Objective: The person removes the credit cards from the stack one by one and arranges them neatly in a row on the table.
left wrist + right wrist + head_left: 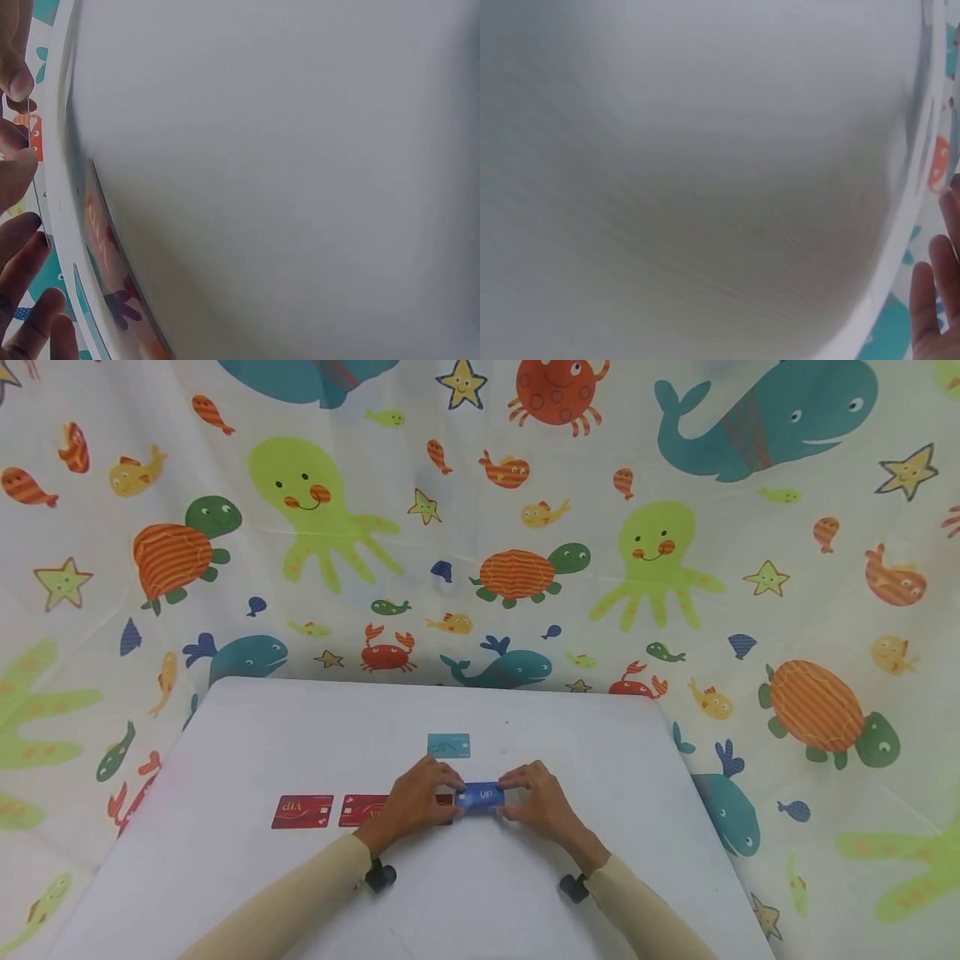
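Both hands hold a blue card [481,797] marked VIP between them, close over the white table. My left hand [411,800] pinches its left edge between thumb and fingers, and my right hand [546,806] pinches the right edge. In the left wrist view the left hand's fingers [22,259] are at the far left, with the card seen edge-on. The right wrist view catches only some right fingers [946,277] at its border. Beneath the left hand lie a red card [358,810] and another red card [446,800], both partly covered.
Further left on the white table [225,893] lies a red VIP card [302,812]. A teal VIP card [448,745] lies behind the hands. Beyond the table's back edge hangs a curtain [465,543] printed with sea animals.
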Tool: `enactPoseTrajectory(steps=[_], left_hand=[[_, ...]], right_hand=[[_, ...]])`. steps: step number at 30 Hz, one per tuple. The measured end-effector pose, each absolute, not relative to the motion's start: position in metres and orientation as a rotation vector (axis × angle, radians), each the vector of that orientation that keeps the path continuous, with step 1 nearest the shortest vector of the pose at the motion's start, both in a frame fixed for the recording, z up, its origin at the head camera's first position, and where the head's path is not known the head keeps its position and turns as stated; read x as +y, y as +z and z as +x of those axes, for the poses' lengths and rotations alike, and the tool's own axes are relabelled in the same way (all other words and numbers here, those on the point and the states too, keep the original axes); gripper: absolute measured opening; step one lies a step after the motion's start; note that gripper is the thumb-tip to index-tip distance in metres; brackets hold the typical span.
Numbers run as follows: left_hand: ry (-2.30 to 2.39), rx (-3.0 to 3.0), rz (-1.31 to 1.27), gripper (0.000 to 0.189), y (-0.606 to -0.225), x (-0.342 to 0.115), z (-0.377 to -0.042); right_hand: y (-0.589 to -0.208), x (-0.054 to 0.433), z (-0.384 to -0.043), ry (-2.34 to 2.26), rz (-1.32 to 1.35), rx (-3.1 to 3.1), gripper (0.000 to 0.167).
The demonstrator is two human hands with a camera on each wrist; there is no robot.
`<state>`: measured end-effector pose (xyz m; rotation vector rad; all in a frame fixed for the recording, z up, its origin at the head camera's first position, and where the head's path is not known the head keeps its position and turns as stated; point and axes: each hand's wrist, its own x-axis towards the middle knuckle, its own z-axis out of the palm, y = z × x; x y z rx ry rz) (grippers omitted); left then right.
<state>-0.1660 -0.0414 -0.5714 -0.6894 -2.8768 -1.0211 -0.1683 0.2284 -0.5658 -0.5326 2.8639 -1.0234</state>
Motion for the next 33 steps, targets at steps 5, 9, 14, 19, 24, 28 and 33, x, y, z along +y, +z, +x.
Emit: enactPoseTrajectory(steps=[5, 9, 14, 19, 24, 28, 33], left_hand=[[-1.016, -2.865, -0.690, 0.038, -0.574, -0.039, -0.162], [-0.999, -2.844, -0.708, 0.036, -0.575, -0.037, -0.160], [-1.006, -2.836, -0.720, 0.035, -0.578, -0.033, -0.160], [-1.015, -2.825, -0.723, 0.035, -0.585, -0.030, -0.161], [-1.028, -2.828, -0.715, 0.035, -0.586, -0.027, -0.161], [-1.008, -2.829, -0.703, 0.036, -0.587, -0.026, -0.162], [-0.972, -2.836, -0.694, 0.037, -0.587, -0.026, -0.164]], right_hand=[[-0.568, 0.229, -0.165, -1.006, -0.504, 2.871, 0.035], [-0.569, 0.231, -0.164, -1.013, -0.492, 2.870, 0.035], [-0.572, 0.236, -0.162, -1.019, -0.494, 2.865, 0.034], [-0.574, 0.239, -0.161, -1.035, -0.511, 2.853, 0.035], [-0.576, 0.241, -0.162, -1.043, -0.532, 2.847, 0.035], [-0.577, 0.240, -0.163, -1.049, -0.548, 2.842, 0.034], [-0.578, 0.239, -0.165, -1.022, -0.544, 2.857, 0.034]])
